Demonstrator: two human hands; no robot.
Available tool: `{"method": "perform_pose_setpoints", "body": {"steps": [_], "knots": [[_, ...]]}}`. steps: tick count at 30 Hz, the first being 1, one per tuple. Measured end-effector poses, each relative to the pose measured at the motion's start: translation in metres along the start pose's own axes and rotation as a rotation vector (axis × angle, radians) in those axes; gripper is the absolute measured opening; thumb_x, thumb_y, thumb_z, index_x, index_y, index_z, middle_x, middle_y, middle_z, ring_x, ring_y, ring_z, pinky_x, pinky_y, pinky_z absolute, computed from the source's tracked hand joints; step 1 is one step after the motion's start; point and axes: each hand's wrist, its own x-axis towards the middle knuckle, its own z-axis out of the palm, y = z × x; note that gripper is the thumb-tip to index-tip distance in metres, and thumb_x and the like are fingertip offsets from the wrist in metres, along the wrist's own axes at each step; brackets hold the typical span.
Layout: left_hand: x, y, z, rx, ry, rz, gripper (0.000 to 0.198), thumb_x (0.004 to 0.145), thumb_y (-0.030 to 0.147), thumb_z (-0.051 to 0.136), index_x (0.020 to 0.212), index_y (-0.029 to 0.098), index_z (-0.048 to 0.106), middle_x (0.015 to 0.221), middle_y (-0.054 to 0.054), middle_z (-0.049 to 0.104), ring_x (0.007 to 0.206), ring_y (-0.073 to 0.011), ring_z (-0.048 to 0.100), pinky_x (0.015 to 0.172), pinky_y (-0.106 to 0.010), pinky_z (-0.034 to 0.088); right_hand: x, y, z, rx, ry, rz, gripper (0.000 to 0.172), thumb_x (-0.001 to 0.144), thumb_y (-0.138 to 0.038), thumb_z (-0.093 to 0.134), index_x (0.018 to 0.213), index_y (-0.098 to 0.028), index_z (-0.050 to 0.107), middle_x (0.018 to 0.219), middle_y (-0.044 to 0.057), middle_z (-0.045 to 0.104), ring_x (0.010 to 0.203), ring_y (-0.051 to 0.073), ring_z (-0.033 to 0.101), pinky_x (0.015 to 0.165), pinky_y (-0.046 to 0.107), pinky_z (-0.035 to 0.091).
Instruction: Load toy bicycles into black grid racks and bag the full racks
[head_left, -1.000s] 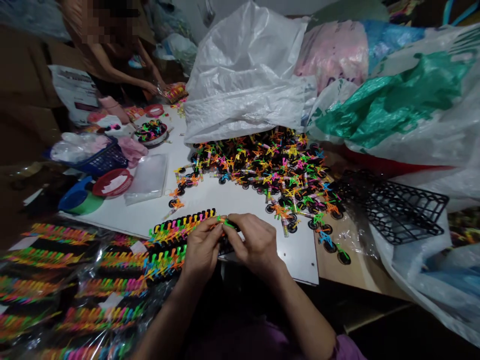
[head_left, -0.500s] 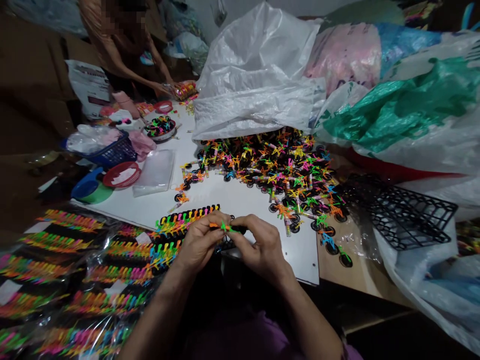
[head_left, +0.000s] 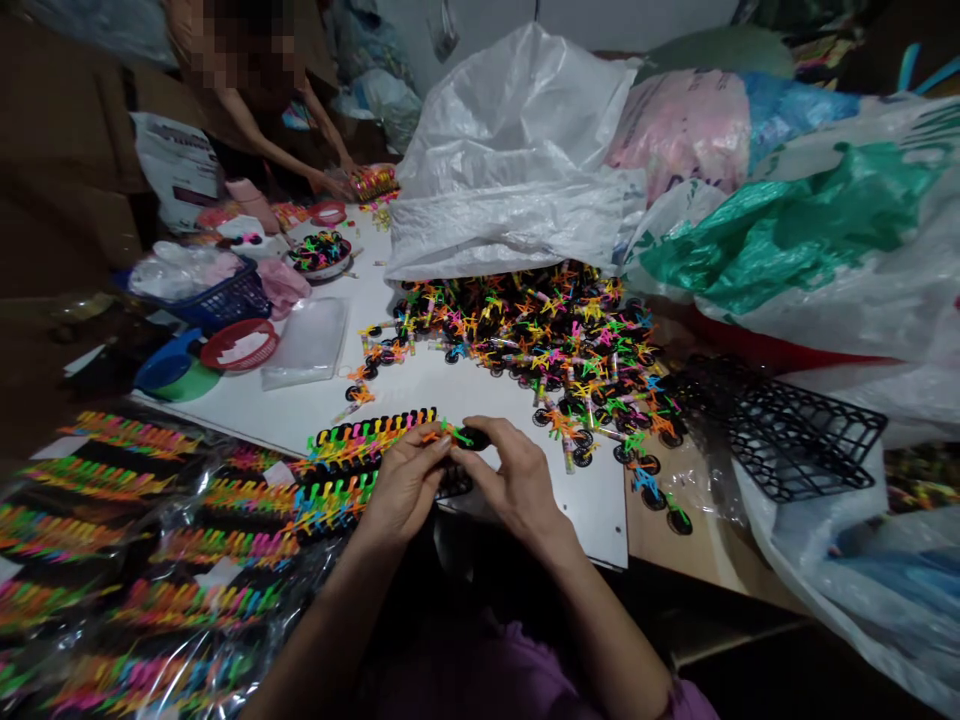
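Observation:
A small toy bicycle [head_left: 463,437], green and orange with a black wheel, is pinched between my two hands over the table's front edge. My left hand [head_left: 411,478] is closed on its orange end. My right hand [head_left: 514,475] grips the green end near the black wheel, with fingertips almost meeting those of the left. Just left of the hands lie rows of colourful toy bicycles [head_left: 337,490] set in a black rack, part of which shows under my fingers. Finer parts of the held toy are hidden by my fingers.
A heap of toy bicycles [head_left: 525,340] spills from a white sack [head_left: 517,150]. Black racks [head_left: 802,430] lie at right. Bagged rows of toys [head_left: 150,600] fill the lower left. Beyond are clear bags [head_left: 307,342], a red basket [head_left: 240,348] and a co-worker's hands [head_left: 337,182].
The view has shifted slightly. My hands have turned the toy bicycle a little, so its black wheel now shows more plainly beside the right fingers. Both hands keep their hold.

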Motion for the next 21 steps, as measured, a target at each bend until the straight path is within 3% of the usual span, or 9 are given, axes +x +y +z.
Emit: {"method": "perform_pose_setpoints", "body": {"steps": [3,5,8,10,13,17,18,21], "knots": [[0.003,0.007,-0.006,-0.009,-0.030,-0.009,0.024,0.060,0.022,0.075,0.077,0.018,0.059,0.071,0.004,0.062,0.063,-0.0081,0.056,0.062,-0.019,0.046,-0.002,0.011,-0.008,0.238,-0.061,0.199,0.039,0.077,-0.035,0.062,0.111,-0.020,0.055,0.089,0.003,0.063,0.074,0.013,0.057,0.067,0.024,0.044],[0.004,0.006,-0.007,-0.001,-0.038,-0.016,0.024,0.059,0.020,0.076,0.077,0.017,0.060,0.070,0.004,0.061,0.061,-0.0073,0.055,0.059,-0.018,0.045,-0.005,0.018,-0.011,0.276,-0.169,0.320,0.033,0.075,-0.038,0.062,0.102,-0.019,0.060,0.081,0.001,0.062,0.069,0.012,0.054,0.062,0.023,0.042],[0.003,0.001,-0.004,0.043,-0.078,-0.014,0.026,0.058,0.021,0.077,0.078,0.016,0.062,0.069,0.003,0.063,0.062,-0.0077,0.056,0.061,-0.018,0.045,-0.011,0.022,-0.010,0.372,-0.430,0.390,0.027,0.076,-0.041,0.059,0.083,-0.016,0.062,0.068,-0.002,0.055,0.061,0.010,0.047,0.055,0.020,0.035],[0.003,0.002,-0.002,0.117,-0.122,-0.009,0.028,0.058,0.025,0.077,0.081,0.016,0.063,0.071,0.001,0.064,0.064,-0.0094,0.058,0.064,-0.020,0.045,-0.012,0.024,-0.006,0.460,-0.512,0.389,0.026,0.077,-0.040,0.057,0.077,-0.014,0.060,0.063,-0.004,0.049,0.057,0.008,0.042,0.052,0.019,0.032],[0.009,0.015,-0.009,0.382,-0.136,0.084,0.038,0.060,0.031,0.075,0.093,0.017,0.064,0.089,-0.004,0.066,0.076,-0.0140,0.059,0.071,-0.025,0.046,-0.005,0.033,0.001,0.454,-0.420,0.403,0.024,0.076,-0.038,0.058,0.075,-0.014,0.058,0.059,-0.005,0.044,0.055,0.008,0.038,0.051,0.019,0.029],[0.026,0.039,-0.034,0.937,0.119,0.459,0.039,0.067,0.037,0.068,0.101,0.018,0.062,0.099,-0.006,0.062,0.082,-0.0176,0.057,0.075,-0.029,0.044,0.008,0.058,0.026,0.320,-0.148,0.362,0.018,0.072,-0.032,0.061,0.080,-0.016,0.059,0.070,-0.001,0.054,0.063,0.011,0.047,0.058,0.021,0.036],[0.031,0.040,-0.040,1.082,0.113,0.536,0.034,0.070,0.036,0.064,0.099,0.019,0.063,0.097,-0.006,0.062,0.082,-0.0183,0.057,0.076,-0.030,0.043,0.010,0.065,0.036,0.293,-0.143,0.340,0.016,0.073,-0.030,0.060,0.081,-0.016,0.059,0.074,0.000,0.056,0.066,0.011,0.050,0.061,0.021,0.038],[0.042,0.029,-0.052,1.443,-0.140,0.635,0.023,0.078,0.029,0.054,0.096,0.019,0.064,0.093,-0.008,0.063,0.088,-0.0219,0.056,0.081,-0.034,0.040,0.010,0.079,0.069,0.201,-0.241,0.345,0.011,0.075,-0.025,0.056,0.079,-0.015,0.059,0.075,0.002,0.058,0.067,0.012,0.052,0.064,0.023,0.039]]}}
